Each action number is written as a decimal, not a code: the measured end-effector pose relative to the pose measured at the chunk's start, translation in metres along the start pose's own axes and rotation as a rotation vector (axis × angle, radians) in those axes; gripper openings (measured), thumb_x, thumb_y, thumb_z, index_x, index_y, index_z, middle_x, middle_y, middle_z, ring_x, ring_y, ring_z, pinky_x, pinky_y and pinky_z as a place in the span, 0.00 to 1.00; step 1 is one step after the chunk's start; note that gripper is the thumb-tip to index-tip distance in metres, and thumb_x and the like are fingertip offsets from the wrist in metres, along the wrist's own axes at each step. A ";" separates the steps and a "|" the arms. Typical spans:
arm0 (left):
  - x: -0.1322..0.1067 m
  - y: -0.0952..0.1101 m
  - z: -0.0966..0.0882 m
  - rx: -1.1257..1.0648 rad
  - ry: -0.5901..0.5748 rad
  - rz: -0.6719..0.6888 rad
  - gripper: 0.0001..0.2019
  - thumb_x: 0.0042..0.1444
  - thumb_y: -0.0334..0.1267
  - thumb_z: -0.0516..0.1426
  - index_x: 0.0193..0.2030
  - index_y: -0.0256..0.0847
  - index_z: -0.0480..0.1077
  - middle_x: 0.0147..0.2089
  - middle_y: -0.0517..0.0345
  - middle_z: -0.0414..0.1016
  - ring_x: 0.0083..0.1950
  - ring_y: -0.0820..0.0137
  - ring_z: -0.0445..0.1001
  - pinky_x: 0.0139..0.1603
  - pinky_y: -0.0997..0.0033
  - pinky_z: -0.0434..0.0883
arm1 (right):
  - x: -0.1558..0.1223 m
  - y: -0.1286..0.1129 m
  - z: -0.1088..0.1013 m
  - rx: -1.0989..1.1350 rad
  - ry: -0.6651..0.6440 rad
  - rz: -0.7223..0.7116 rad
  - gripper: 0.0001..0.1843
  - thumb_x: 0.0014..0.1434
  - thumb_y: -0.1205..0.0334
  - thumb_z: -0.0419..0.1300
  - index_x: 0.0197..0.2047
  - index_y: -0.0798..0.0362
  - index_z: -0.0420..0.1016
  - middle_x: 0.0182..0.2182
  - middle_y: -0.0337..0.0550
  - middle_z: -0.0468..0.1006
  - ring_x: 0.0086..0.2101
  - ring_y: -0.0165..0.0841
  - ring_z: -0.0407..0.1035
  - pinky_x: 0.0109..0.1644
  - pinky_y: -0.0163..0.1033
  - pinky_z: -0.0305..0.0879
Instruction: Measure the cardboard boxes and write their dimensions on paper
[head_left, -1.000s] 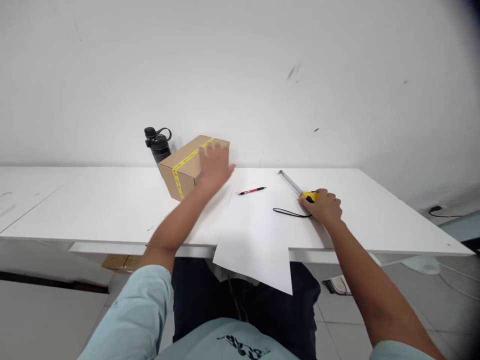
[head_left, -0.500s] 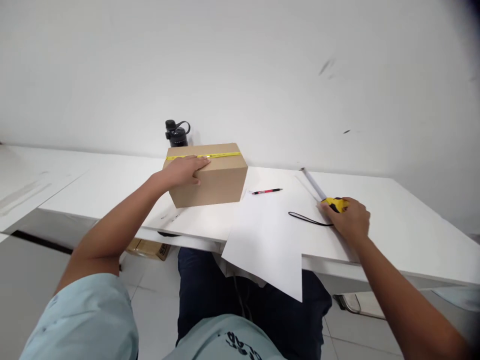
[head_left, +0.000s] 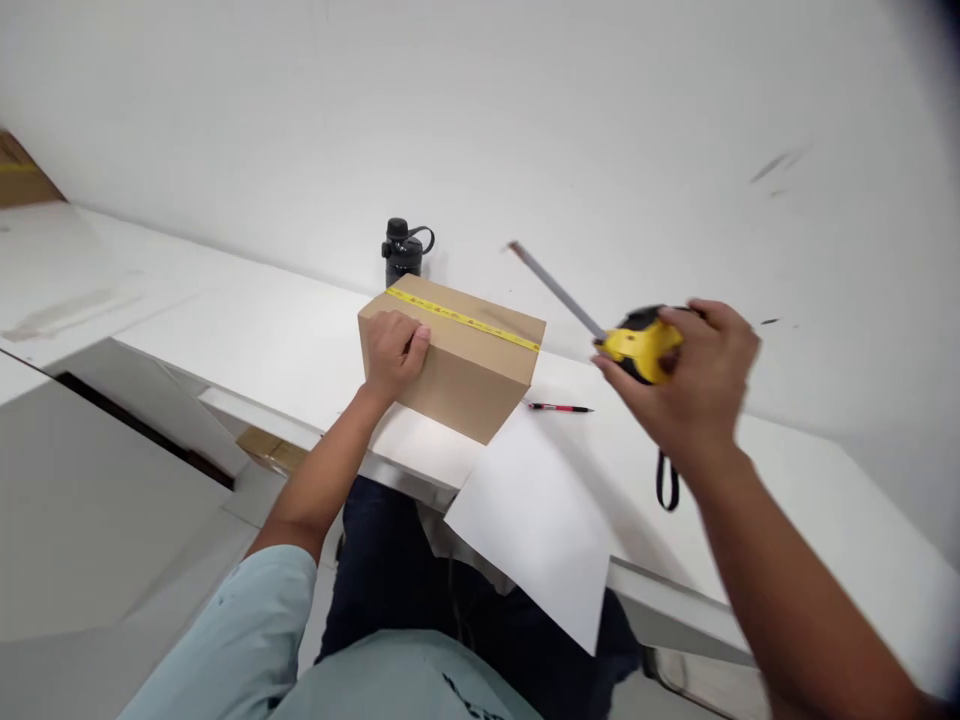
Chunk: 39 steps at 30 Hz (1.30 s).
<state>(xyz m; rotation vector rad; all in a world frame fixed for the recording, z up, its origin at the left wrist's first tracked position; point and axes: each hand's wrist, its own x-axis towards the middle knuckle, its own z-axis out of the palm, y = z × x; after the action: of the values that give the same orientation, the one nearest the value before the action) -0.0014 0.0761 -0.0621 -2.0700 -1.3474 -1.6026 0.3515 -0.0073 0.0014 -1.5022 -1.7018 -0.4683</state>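
The left hand [head_left: 394, 350] clasps the near top corner of the box [head_left: 465, 375], which sits on the counter [head_left: 285, 340]. The right hand [head_left: 694, 390] grips a tape measure [head_left: 641, 347] in the air beside the box, its blade [head_left: 559, 290] out. A bottle [head_left: 403, 252] stands behind the box. A pen [head_left: 561, 408] and a paper [head_left: 536, 520] lie near.

My left hand [head_left: 394, 350] holds the left end of the box [head_left: 465, 370] on the table [head_left: 262, 330]. Behind that hand stands the bottle [head_left: 405, 250]. Between my hands lies the pen [head_left: 559, 407], with the paper [head_left: 536, 520] in front of it. My right hand [head_left: 697, 390] holds the tape measure [head_left: 641, 347] up above the table.
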 end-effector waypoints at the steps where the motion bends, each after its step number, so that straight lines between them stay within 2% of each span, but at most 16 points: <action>1: -0.004 0.000 0.004 -0.008 0.055 -0.004 0.28 0.74 0.61 0.40 0.30 0.47 0.65 0.32 0.53 0.76 0.41 0.59 0.77 0.55 0.48 0.73 | 0.012 -0.015 0.007 -0.032 -0.033 -0.069 0.39 0.63 0.31 0.63 0.68 0.46 0.67 0.70 0.62 0.64 0.71 0.58 0.57 0.70 0.64 0.65; 4: -0.011 -0.002 0.014 -0.029 0.150 -0.052 0.29 0.75 0.61 0.39 0.28 0.47 0.62 0.30 0.54 0.73 0.38 0.60 0.74 0.53 0.48 0.72 | 0.042 -0.054 0.035 -0.086 -0.144 -0.289 0.33 0.67 0.36 0.61 0.66 0.47 0.70 0.71 0.62 0.63 0.71 0.60 0.57 0.74 0.68 0.56; 6: -0.011 -0.006 0.017 -0.028 0.128 -0.075 0.29 0.75 0.61 0.40 0.28 0.47 0.60 0.30 0.55 0.71 0.38 0.60 0.74 0.54 0.50 0.72 | 0.057 -0.074 0.054 -0.108 -0.208 -0.401 0.29 0.70 0.40 0.59 0.66 0.47 0.71 0.72 0.61 0.63 0.71 0.59 0.57 0.73 0.68 0.55; 9: -0.009 -0.012 0.020 -0.048 0.119 -0.021 0.27 0.76 0.57 0.42 0.28 0.46 0.61 0.31 0.56 0.71 0.39 0.61 0.76 0.53 0.52 0.71 | 0.071 -0.098 0.077 -0.156 -0.254 -0.556 0.27 0.71 0.45 0.58 0.68 0.45 0.69 0.74 0.60 0.62 0.71 0.58 0.56 0.70 0.65 0.58; 12: -0.008 -0.016 0.024 -0.072 0.192 0.088 0.24 0.77 0.51 0.44 0.30 0.45 0.63 0.30 0.58 0.71 0.37 0.63 0.76 0.48 0.55 0.69 | 0.078 -0.110 0.092 -0.227 -0.223 -0.649 0.26 0.71 0.52 0.58 0.69 0.46 0.68 0.74 0.61 0.62 0.70 0.57 0.57 0.67 0.63 0.60; 15: -0.010 -0.018 0.031 -0.072 0.268 0.141 0.21 0.77 0.48 0.47 0.30 0.45 0.64 0.29 0.58 0.70 0.35 0.63 0.73 0.45 0.56 0.67 | 0.080 -0.109 0.098 -0.277 -0.169 -0.701 0.26 0.70 0.55 0.59 0.69 0.48 0.69 0.73 0.63 0.62 0.69 0.56 0.58 0.65 0.60 0.61; 20: -0.010 -0.016 0.039 -0.050 0.309 0.112 0.23 0.77 0.49 0.46 0.28 0.45 0.59 0.27 0.59 0.65 0.32 0.64 0.68 0.44 0.56 0.65 | 0.073 -0.089 0.094 -0.308 -0.066 -0.750 0.23 0.72 0.55 0.56 0.67 0.47 0.72 0.71 0.61 0.67 0.67 0.53 0.60 0.62 0.58 0.63; 23: -0.009 -0.016 0.041 -0.044 0.327 0.114 0.23 0.78 0.50 0.45 0.28 0.45 0.57 0.26 0.60 0.62 0.32 0.64 0.67 0.43 0.57 0.63 | 0.060 -0.084 0.087 -0.319 -0.075 -0.755 0.22 0.72 0.55 0.56 0.66 0.47 0.73 0.71 0.62 0.67 0.67 0.55 0.60 0.64 0.60 0.62; 29: -0.005 -0.018 0.041 -0.019 0.387 0.155 0.23 0.78 0.49 0.46 0.29 0.45 0.55 0.27 0.61 0.61 0.32 0.65 0.64 0.42 0.58 0.60 | 0.045 -0.091 0.080 -0.306 -0.103 -0.754 0.26 0.68 0.58 0.61 0.68 0.45 0.70 0.72 0.62 0.66 0.68 0.58 0.61 0.64 0.64 0.59; 33: -0.005 -0.019 0.040 -0.007 0.386 0.157 0.23 0.78 0.50 0.46 0.29 0.45 0.53 0.26 0.61 0.60 0.31 0.66 0.63 0.41 0.58 0.60 | 0.042 -0.079 0.072 -0.298 -0.080 -0.779 0.26 0.68 0.59 0.61 0.68 0.44 0.69 0.71 0.61 0.67 0.67 0.57 0.61 0.64 0.63 0.60; 36: -0.005 -0.020 0.040 0.004 0.342 0.105 0.25 0.78 0.53 0.44 0.29 0.46 0.55 0.26 0.59 0.62 0.32 0.65 0.64 0.42 0.57 0.61 | 0.035 -0.061 0.058 -0.342 -0.022 -0.801 0.25 0.68 0.61 0.60 0.67 0.45 0.68 0.70 0.60 0.68 0.66 0.55 0.62 0.62 0.60 0.62; 39: -0.005 -0.021 0.038 0.011 0.276 0.054 0.25 0.78 0.58 0.42 0.36 0.46 0.66 0.35 0.53 0.73 0.40 0.61 0.73 0.48 0.55 0.66 | 0.023 -0.045 0.039 -0.386 0.001 -0.791 0.25 0.67 0.64 0.61 0.67 0.45 0.68 0.69 0.60 0.69 0.66 0.54 0.62 0.60 0.59 0.64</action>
<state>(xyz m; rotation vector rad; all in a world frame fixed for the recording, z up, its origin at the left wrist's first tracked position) 0.0084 0.1093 -0.0888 -1.7820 -1.1919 -1.7737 0.2969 0.0258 0.0049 -1.0009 -2.2638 -1.2617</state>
